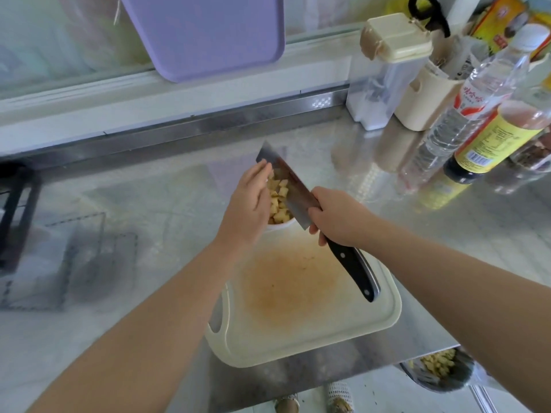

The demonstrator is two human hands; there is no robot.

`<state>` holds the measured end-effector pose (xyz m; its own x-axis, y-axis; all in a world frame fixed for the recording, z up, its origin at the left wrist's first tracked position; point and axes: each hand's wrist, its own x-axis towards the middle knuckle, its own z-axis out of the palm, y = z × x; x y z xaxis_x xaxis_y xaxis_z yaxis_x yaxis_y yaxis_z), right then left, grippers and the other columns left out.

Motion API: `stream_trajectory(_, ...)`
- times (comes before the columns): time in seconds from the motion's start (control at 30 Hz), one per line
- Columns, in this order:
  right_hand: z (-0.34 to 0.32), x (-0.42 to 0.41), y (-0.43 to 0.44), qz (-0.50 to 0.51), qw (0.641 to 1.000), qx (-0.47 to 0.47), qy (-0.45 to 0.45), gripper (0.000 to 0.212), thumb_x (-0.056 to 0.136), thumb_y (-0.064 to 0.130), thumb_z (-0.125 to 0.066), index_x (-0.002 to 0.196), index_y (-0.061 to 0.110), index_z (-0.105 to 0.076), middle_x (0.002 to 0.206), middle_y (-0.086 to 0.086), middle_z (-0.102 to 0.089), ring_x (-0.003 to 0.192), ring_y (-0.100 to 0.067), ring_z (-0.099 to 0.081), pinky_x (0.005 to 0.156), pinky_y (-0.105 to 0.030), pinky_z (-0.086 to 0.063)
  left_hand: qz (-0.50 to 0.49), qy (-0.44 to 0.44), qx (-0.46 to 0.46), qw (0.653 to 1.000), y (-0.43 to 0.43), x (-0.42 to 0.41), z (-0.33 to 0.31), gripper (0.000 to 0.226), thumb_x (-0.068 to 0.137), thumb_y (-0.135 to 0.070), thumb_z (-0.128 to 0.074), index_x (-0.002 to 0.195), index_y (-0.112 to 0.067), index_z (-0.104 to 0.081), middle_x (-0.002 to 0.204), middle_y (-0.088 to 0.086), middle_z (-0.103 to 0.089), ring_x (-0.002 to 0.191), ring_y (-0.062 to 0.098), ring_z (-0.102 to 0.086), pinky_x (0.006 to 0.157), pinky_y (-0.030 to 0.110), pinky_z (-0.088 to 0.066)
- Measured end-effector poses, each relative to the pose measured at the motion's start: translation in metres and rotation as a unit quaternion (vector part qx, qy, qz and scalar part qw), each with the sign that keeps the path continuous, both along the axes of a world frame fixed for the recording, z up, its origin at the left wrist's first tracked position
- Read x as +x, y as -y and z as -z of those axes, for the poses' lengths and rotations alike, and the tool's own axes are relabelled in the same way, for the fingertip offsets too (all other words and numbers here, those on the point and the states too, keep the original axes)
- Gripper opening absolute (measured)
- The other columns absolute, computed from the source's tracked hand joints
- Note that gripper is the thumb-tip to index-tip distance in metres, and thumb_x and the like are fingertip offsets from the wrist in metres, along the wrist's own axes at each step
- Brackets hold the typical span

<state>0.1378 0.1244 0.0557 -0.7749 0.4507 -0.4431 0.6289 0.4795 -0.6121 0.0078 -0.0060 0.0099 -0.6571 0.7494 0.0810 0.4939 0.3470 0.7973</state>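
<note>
My right hand point(337, 217) grips a cleaver point(290, 186) where the blade meets the black handle point(354, 269), blade tilted on its side over a white bowl point(280, 225). Several diced yellowish pieces point(278, 198) lie between the blade and my left hand point(249, 204). My left hand has straight fingers set against the pieces, just above the bowl. A cream cutting board point(298, 329) with a brown stain lies below, nearer me. The bowl is mostly hidden by my left hand and the pieces.
Bottles point(465, 114) and a dark sauce bottle point(489, 141) stand at the right, beside a cream utensil holder point(423, 99) and a lidded container point(384, 73). A purple board point(205, 34) leans at the back. A black rack point(15, 210) sits at left. The steel counter's edge runs below the board.
</note>
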Motion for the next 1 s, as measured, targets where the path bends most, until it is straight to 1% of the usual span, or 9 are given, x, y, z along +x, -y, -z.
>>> stream_trajectory(0.1, -0.003, -0.001, 0.0, 0.003, 1.0, 0.007, -0.011, 0.01, 0.104, 0.015, -0.039, 0.104, 0.016, -0.049, 0.09, -0.003, -0.069, 0.044, -0.002, -0.062, 0.039, -0.009, -0.038, 0.089, -0.148, -0.084, 0.981, -0.001, 0.007, 0.003, 0.052, 0.104, -0.019, -0.031, 0.155, -0.017, -0.022, 0.163, -0.004, -0.015, 0.149, 0.008, -0.014, 0.123, 0.034, -0.014)
stream_trajectory(0.2, -0.008, -0.002, -0.002, 0.018, 1.0, 0.011, -0.016, 0.016, 0.102, 0.013, -0.038, 0.09, 0.02, -0.045, 0.089, -0.004, -0.07, 0.045, -0.004, -0.063, 0.037, -0.009, -0.037, 0.107, -0.232, -0.171, 0.952, 0.01, 0.013, 0.013, 0.055, 0.103, -0.023, -0.028, 0.156, -0.014, -0.016, 0.164, -0.002, -0.01, 0.151, 0.012, -0.01, 0.124, 0.04, -0.004)
stream_trajectory(0.43, -0.012, -0.002, -0.002, -0.008, 1.0, 0.023, -0.018, 0.006, 0.103, 0.013, -0.043, 0.1, 0.011, -0.047, 0.087, -0.004, -0.068, 0.057, -0.011, -0.067, 0.05, -0.019, -0.048, 0.053, -0.267, -0.199, 0.942, 0.008, 0.012, 0.017, 0.06, 0.101, -0.033, -0.022, 0.157, -0.021, -0.004, 0.165, -0.002, 0.002, 0.152, 0.014, 0.001, 0.123, 0.045, 0.002)
stream_trajectory(0.5, -0.011, -0.001, -0.001, -0.003, 1.0, 0.021, -0.018, 0.01, 0.103, 0.014, -0.042, 0.094, 0.015, -0.047, 0.09, -0.003, -0.069, 0.054, -0.009, -0.067, 0.047, -0.017, -0.045, 0.058, -0.254, -0.216, 0.941, 0.005, 0.01, 0.017, 0.06, 0.102, -0.033, -0.022, 0.157, -0.019, -0.003, 0.165, -0.004, -0.001, 0.152, 0.012, 0.0, 0.123, 0.046, 0.002)
stream_trajectory(0.57, -0.01, 0.003, -0.002, 0.025, 0.999, 0.007, -0.034, 0.017, 0.103, 0.014, -0.039, 0.087, 0.02, -0.043, 0.09, -0.004, -0.068, 0.053, -0.008, -0.065, 0.039, -0.011, -0.039, 0.066, -0.24, -0.226, 0.942, 0.011, 0.012, 0.017, 0.057, 0.103, -0.031, -0.022, 0.157, -0.016, -0.008, 0.165, -0.003, -0.011, 0.151, 0.011, -0.008, 0.123, 0.046, 0.001)
stream_trajectory(0.63, -0.007, 0.008, -0.003, 0.037, 0.997, 0.037, -0.058, 0.013, 0.103, 0.015, -0.038, 0.092, 0.016, -0.045, 0.089, -0.007, -0.066, 0.063, -0.018, -0.065, 0.042, -0.018, -0.044, 0.061, -0.221, -0.194, 0.954, 0.02, 0.018, 0.014, 0.054, 0.104, -0.027, -0.027, 0.156, -0.016, -0.017, 0.162, -0.002, -0.02, 0.149, 0.013, -0.018, 0.123, 0.046, -0.003)
stream_trajectory(0.7, -0.001, 0.015, -0.005, 0.031, 0.989, 0.111, -0.091, 0.01, 0.103, 0.018, -0.039, 0.096, 0.015, -0.047, 0.081, -0.006, -0.061, 0.066, -0.027, -0.06, 0.051, -0.033, -0.046, 0.014, -0.197, -0.113, 0.974, 0.031, 0.022, 0.006, 0.05, 0.103, -0.02, -0.036, 0.152, -0.014, -0.03, 0.156, 0.001, -0.032, 0.143, 0.015, -0.029, 0.121, 0.049, -0.015)
stream_trajectory(0.83, 0.012, 0.03, -0.009, -0.064, 0.946, 0.298, -0.108, 0.01, 0.1, 0.023, -0.05, 0.108, 0.019, -0.052, 0.089, -0.001, -0.059, 0.071, -0.026, -0.054, 0.06, -0.035, -0.043, -0.126, -0.225, 0.064, 0.964, 0.045, 0.018, -0.017, 0.042, 0.095, -0.006, -0.047, 0.137, -0.009, -0.051, 0.138, 0.008, -0.047, 0.132, 0.021, -0.043, 0.11, 0.056, -0.034)
stream_trajectory(1.0, 0.024, 0.036, -0.013, -0.142, 0.893, 0.409, -0.122, 0.013, 0.089, 0.013, -0.064, 0.102, 0.014, -0.06, 0.085, -0.001, -0.063, 0.073, -0.026, -0.057, 0.072, -0.036, -0.043, -0.03, -0.327, 0.019, 0.944, 0.057, 0.014, -0.018, 0.029, 0.097, -0.025, -0.048, 0.116, -0.015, -0.068, 0.128, 0.007, -0.057, 0.119, 0.021, -0.055, 0.114, 0.058, -0.024)
